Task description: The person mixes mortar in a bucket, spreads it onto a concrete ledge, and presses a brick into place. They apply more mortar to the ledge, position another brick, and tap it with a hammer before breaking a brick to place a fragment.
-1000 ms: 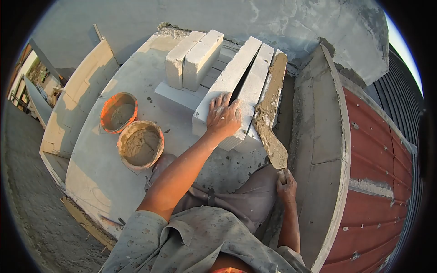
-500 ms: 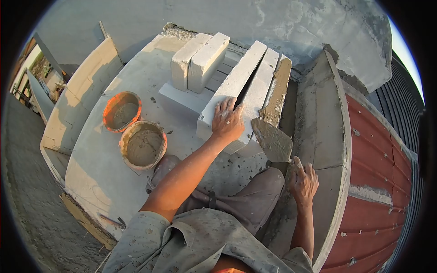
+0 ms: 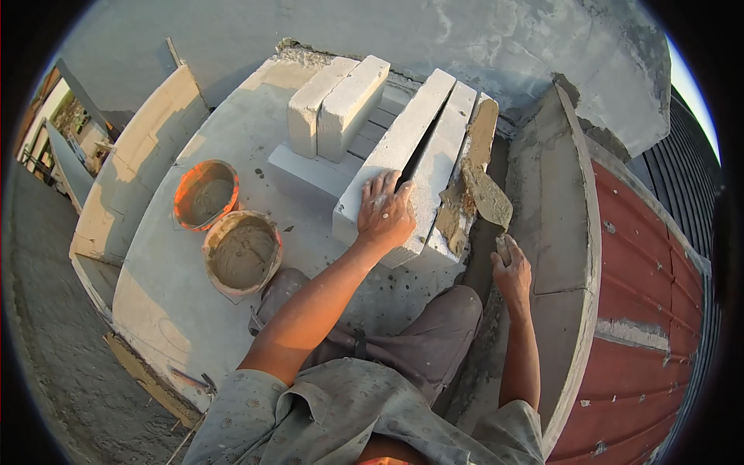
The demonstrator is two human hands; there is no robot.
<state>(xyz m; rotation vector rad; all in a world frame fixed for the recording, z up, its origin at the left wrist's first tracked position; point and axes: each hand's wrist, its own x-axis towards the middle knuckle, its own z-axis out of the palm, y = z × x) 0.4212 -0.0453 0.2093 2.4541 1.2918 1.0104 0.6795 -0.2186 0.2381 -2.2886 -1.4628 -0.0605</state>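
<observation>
My left hand [image 3: 385, 211] lies on the near end of a long white block [image 3: 411, 128], fingers apart over its top near a dark gap. Beside that stands a second white block [image 3: 447, 143]. Its right-hand neighbour carries wet grey-brown mortar [image 3: 449, 219] along the upper edge. My right hand [image 3: 511, 271] is closed round the handle of a trowel [image 3: 490, 198], whose mortar-smeared blade touches or nearly touches the mortar strip. Two further white blocks [image 3: 353, 108] stand on lower blocks farther back.
Left of my knees sit a mortar-filled bucket [image 3: 242, 252] and an orange bucket [image 3: 205, 194]. A low curved wall [image 3: 554, 209] runs along the right, with red metal roofing [image 3: 632, 310] beyond it. A grey rendered wall [image 3: 465, 39] closes off the back.
The trowel has moved up and away along the mortared edge, its blade turning. Mortar now covers more of the near end. My left hand stays on the block.
</observation>
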